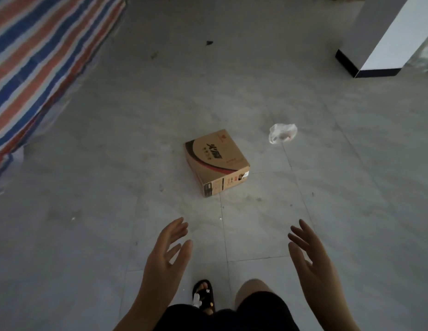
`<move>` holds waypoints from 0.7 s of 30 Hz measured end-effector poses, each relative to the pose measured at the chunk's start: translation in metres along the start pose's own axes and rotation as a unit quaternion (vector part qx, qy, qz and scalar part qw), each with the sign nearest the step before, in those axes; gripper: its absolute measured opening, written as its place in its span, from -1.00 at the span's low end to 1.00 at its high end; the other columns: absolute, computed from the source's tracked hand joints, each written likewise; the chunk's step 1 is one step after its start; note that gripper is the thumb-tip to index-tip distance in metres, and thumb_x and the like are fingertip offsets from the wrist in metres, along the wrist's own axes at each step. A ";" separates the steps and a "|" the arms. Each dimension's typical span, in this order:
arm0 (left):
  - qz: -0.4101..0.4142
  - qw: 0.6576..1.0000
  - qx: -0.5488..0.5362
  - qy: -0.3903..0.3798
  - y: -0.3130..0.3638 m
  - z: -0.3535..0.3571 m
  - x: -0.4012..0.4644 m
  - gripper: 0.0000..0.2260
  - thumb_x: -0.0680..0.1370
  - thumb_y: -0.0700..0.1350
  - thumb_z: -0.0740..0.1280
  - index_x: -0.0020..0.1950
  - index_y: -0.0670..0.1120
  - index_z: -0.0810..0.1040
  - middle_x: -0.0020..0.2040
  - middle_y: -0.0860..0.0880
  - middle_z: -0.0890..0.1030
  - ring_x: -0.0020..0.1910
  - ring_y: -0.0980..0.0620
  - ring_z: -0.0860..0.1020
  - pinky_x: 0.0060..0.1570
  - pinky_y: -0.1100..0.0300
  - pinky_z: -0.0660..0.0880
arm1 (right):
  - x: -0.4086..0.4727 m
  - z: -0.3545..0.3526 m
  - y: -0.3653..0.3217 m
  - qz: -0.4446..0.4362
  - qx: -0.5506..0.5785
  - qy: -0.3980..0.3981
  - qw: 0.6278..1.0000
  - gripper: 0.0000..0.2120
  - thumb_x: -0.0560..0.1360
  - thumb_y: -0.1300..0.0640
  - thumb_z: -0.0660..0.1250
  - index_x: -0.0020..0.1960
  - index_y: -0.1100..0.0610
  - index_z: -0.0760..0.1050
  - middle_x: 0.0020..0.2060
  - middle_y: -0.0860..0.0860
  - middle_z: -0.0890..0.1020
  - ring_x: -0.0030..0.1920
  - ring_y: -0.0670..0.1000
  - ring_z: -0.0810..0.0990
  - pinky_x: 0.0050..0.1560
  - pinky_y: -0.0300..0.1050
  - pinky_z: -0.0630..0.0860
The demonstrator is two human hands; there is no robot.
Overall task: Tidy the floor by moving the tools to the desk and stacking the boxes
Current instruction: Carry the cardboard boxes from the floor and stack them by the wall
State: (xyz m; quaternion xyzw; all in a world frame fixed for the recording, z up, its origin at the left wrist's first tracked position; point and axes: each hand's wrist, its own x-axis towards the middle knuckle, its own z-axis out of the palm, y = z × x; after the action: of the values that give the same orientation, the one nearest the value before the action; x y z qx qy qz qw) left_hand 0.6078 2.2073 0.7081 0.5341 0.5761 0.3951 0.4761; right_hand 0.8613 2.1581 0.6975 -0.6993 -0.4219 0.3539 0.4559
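A closed brown cardboard box (216, 161) with black and red print lies on the grey tiled floor in the middle of the head view. My left hand (166, 256) and my right hand (311, 256) are both stretched forward below the box, palms facing each other, fingers straight and spread. Neither hand touches the box; a stretch of bare floor lies between them and it. Both hands hold nothing.
A crumpled white plastic bag (282, 133) lies right of the box. A striped red, white and blue tarp (41, 58) covers something along the left. A white pillar with a black base (375, 46) stands at the top right. My sandalled foot (204, 295) is below.
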 end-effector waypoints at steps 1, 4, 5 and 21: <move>-0.004 1.000 0.005 0.002 0.000 0.005 0.018 -0.70 0.51 0.00 0.33 0.22 0.18 0.40 0.14 0.27 0.56 0.16 0.33 0.50 0.09 0.40 0.44 | 0.020 0.002 0.000 0.003 -0.003 -0.002 1.000 -0.48 0.40 0.00 0.24 0.35 -0.08 0.29 0.22 -0.01 0.53 0.14 -0.25 0.53 0.04 -0.33 0.43; -0.029 0.999 0.010 0.024 -0.001 0.024 0.076 -0.68 0.52 -0.12 0.32 0.21 0.17 0.41 0.12 0.33 0.53 0.15 0.32 0.51 0.03 0.51 0.43 | 0.094 0.007 0.005 0.012 -0.011 -0.018 1.000 -0.54 0.47 0.13 0.26 0.34 -0.07 0.30 0.21 0.00 0.53 0.10 -0.37 0.51 -0.08 -0.48 0.45; -0.035 0.999 0.009 0.033 -0.001 0.031 0.091 -0.67 0.52 -0.17 0.31 0.20 0.17 0.41 0.13 0.33 0.53 0.15 0.31 0.51 0.01 0.52 0.43 | 0.114 0.008 0.006 0.013 -0.016 -0.027 0.999 -0.55 0.49 0.19 0.27 0.33 -0.07 0.30 0.20 0.00 0.54 0.07 -0.41 0.50 -0.11 -0.52 0.44; -0.178 0.966 0.019 0.188 0.018 0.188 0.367 -0.68 0.50 0.01 0.27 0.21 0.25 0.34 0.06 0.54 0.46 0.12 0.44 0.45 0.06 0.36 0.39 | 0.520 -0.006 0.004 0.042 -0.132 -0.239 0.961 -0.55 0.49 0.10 0.28 0.27 -0.25 0.25 0.20 -0.10 0.52 0.19 -0.23 0.51 0.14 -0.23 0.49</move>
State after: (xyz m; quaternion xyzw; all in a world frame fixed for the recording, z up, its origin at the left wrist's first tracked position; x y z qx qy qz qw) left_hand 0.8034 2.5630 0.6348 0.3483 0.7485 0.3857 0.4119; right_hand 1.0722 2.6302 0.6388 -0.6655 -0.5313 0.4709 0.2303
